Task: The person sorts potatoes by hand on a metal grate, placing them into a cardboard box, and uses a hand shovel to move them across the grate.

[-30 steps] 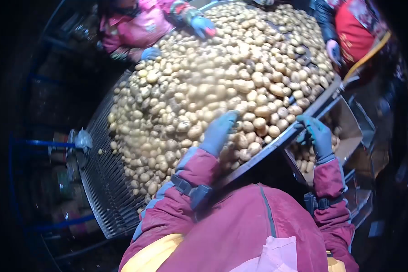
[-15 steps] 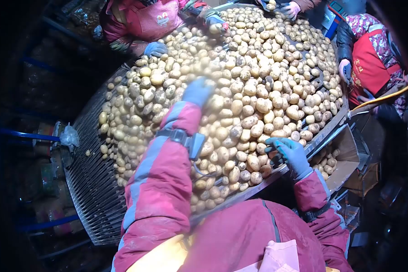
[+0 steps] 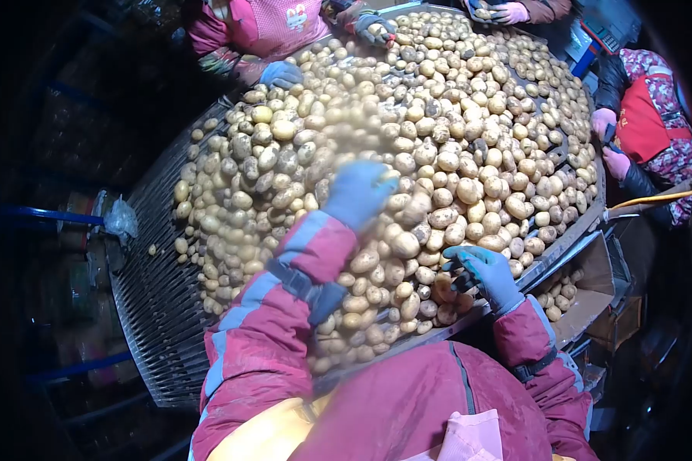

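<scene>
My left hand point(image 3: 357, 192) reaches over the heaped potatoes point(image 3: 469, 188), its fingers bent forward; motion blur hides the fingertips, so I cannot tell whether they pinch one. The arm is extended, presumably because the middle of the heap lies far from my body. Nearer me and to that grip's right, my right hand point(image 3: 494, 278) is low at the heap's edge, fingers curled and somewhat parted; whether anything lies within them I cannot tell. Its bent posture suits the short reach there. Just below it runs the rim point(image 3: 457, 325), whose raised edge probably stops potatoes rolling off. Beyond its wrist side, below the rim, stands a box point(image 3: 588, 296) with more potatoes; across the heap, a co-worker's glove point(image 3: 282, 74) rests on its far edge.
</scene>
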The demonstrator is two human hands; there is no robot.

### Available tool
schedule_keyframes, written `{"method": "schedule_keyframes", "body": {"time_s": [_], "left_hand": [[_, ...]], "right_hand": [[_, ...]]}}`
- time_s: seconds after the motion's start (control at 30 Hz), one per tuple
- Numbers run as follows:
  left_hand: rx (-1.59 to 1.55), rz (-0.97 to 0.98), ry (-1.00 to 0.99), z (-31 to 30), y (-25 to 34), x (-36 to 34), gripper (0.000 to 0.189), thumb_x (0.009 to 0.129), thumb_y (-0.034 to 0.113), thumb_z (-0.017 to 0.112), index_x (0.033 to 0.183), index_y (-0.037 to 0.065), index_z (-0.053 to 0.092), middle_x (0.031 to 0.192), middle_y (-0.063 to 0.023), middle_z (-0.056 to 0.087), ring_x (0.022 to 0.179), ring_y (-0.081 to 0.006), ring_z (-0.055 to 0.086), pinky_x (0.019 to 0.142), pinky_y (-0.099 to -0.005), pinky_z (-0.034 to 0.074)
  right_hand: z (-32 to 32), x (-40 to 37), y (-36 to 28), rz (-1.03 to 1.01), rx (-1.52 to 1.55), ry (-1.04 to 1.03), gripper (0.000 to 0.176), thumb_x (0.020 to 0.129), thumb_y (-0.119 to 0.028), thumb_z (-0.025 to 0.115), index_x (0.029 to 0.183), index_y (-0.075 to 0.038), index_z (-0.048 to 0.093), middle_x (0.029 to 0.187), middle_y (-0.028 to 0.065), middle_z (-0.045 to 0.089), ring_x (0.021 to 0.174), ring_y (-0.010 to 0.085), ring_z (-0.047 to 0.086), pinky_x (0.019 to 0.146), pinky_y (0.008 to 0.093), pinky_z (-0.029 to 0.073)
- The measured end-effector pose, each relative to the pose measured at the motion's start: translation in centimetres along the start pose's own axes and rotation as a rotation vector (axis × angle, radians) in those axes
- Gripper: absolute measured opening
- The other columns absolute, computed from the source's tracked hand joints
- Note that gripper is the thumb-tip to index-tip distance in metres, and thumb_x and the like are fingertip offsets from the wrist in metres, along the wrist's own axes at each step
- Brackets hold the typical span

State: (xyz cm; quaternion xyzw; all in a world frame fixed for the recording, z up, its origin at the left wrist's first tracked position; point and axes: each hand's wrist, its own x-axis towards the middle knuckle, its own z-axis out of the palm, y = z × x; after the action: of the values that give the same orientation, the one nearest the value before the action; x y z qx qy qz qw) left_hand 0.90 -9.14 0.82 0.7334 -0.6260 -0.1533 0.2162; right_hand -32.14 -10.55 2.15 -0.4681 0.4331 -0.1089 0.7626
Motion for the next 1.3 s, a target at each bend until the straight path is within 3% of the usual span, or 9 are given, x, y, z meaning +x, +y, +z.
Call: {"method": "schedule_keyframes", "body": {"time_s": [0.13, 0.33, 0.5, 0.6, 0.7, 0.83, 0.9, 1.07, 1.3], "left_hand": [[0.530, -0.168, -0.037, -1.7, -4.5, 1.5, 0.059, 0.080, 0.049, 0.074, 0.126, 0.012, 0.068, 0.128, -0.0181, 0.065, 0.119, -0.0326, 0.061, 0.104, -0.0408, 0.047], [0.381, -0.338, -0.118, -2.7, -2.9, 2.4, 0.051, 0.079, 0.047, 0.074, 0.117, 0.014, 0.074, 0.114, -0.0163, 0.072, 0.109, -0.0313, 0.066, 0.098, -0.0414, 0.050], [-1.266, -0.696, -0.014, -3.2, -0.7, 0.2, 0.041, 0.092, 0.036, 0.066, 0.123, 0.009, 0.067, 0.109, -0.0075, 0.071, 0.093, -0.0195, 0.069, 0.085, -0.0324, 0.055], [-1.522, -0.773, 0.029, -1.9, 2.5, -1.6, 0.039, 0.095, 0.037, 0.063, 0.122, 0.009, 0.067, 0.104, -0.0092, 0.071, 0.089, -0.0198, 0.070, 0.083, -0.0303, 0.056], [-1.020, -0.142, -0.153, 3.0, 3.7, -5.1, 0.033, 0.098, 0.033, 0.060, 0.118, 0.009, 0.070, 0.103, -0.0093, 0.073, 0.089, -0.0207, 0.070, 0.083, -0.0334, 0.056], [-0.702, -0.152, -0.399, 0.6, 6.8, -7.0, 0.029, 0.098, 0.029, 0.056, 0.111, 0.012, 0.076, 0.110, -0.0097, 0.074, 0.101, -0.0201, 0.069, 0.092, -0.0355, 0.053], [-0.033, 0.160, -0.111, 0.6, 1.1, -5.3, 0.024, 0.095, 0.027, 0.060, 0.108, 0.013, 0.075, 0.117, -0.0099, 0.070, 0.111, -0.0266, 0.065, 0.095, -0.0395, 0.052], [-0.051, -0.279, 0.263, -9.2, -6.5, 1.3, 0.040, 0.088, 0.035, 0.068, 0.119, 0.009, 0.071, 0.124, -0.0184, 0.067, 0.111, -0.0340, 0.063, 0.097, -0.0422, 0.051], [0.725, -0.126, 0.246, -8.5, -17.8, 5.4, 0.059, 0.078, 0.027, 0.073, 0.134, 0.018, 0.061, 0.125, -0.0158, 0.065, 0.117, -0.0316, 0.060, 0.100, -0.0428, 0.047]], "right_hand": [[0.4, 0.7, 1.3, -0.039, -0.012, -0.017, 0.033, 0.101, -0.026, 0.061, 0.119, -0.001, 0.070, 0.099, 0.0078, 0.075, 0.067, 0.0091, 0.065, 0.059, 0.0213, 0.049], [0.7, 0.5, 1.0, -0.023, -0.018, -0.007, 0.031, 0.101, -0.025, 0.059, 0.117, -0.001, 0.071, 0.101, 0.0075, 0.076, 0.068, 0.0096, 0.066, 0.059, 0.0213, 0.049], [0.4, 0.6, 0.5, 0.011, 0.167, -0.090, 0.038, 0.105, -0.028, 0.055, 0.125, 0.004, 0.065, 0.105, 0.0133, 0.074, 0.075, 0.0188, 0.072, 0.067, 0.0262, 0.059], [1.4, 1.1, 0.2, -0.057, 0.133, -0.112, 0.043, 0.105, -0.033, 0.053, 0.133, 0.000, 0.059, 0.111, 0.0130, 0.072, 0.076, 0.0210, 0.072, 0.068, 0.0295, 0.060], [3.7, 1.2, -1.4, 0.014, 0.439, -0.210, 0.043, 0.104, -0.033, 0.054, 0.134, -0.002, 0.060, 0.116, 0.0100, 0.070, 0.087, 0.0214, 0.070, 0.075, 0.0319, 0.060], [4.4, 2.2, -0.6, -0.095, 0.095, -0.225, 0.039, 0.104, -0.033, 0.053, 0.123, -0.002, 0.066, 0.111, 0.0067, 0.067, 0.084, 0.0157, 0.063, 0.074, 0.0278, 0.055], [3.3, 0.9, 0.2, 0.158, 0.320, -0.189, 0.039, 0.104, -0.034, 0.052, 0.118, 0.000, 0.067, 0.105, 0.0051, 0.068, 0.082, 0.0140, 0.063, 0.069, 0.0272, 0.054], [1.9, -0.3, 0.5, 0.279, 0.401, -0.152, 0.041, 0.104, -0.037, 0.048, 0.116, -0.002, 0.065, 0.082, 0.0114, 0.067, 0.067, 0.0188, 0.064, 0.050, 0.0300, 0.050], [1.2, -1.9, 1.7, 0.205, 0.516, -0.084, 0.043, 0.103, -0.032, 0.050, 0.113, 0.009, 0.063, 0.089, 0.0137, 0.069, 0.070, 0.0234, 0.065, 0.062, 0.0348, 0.055]]}}
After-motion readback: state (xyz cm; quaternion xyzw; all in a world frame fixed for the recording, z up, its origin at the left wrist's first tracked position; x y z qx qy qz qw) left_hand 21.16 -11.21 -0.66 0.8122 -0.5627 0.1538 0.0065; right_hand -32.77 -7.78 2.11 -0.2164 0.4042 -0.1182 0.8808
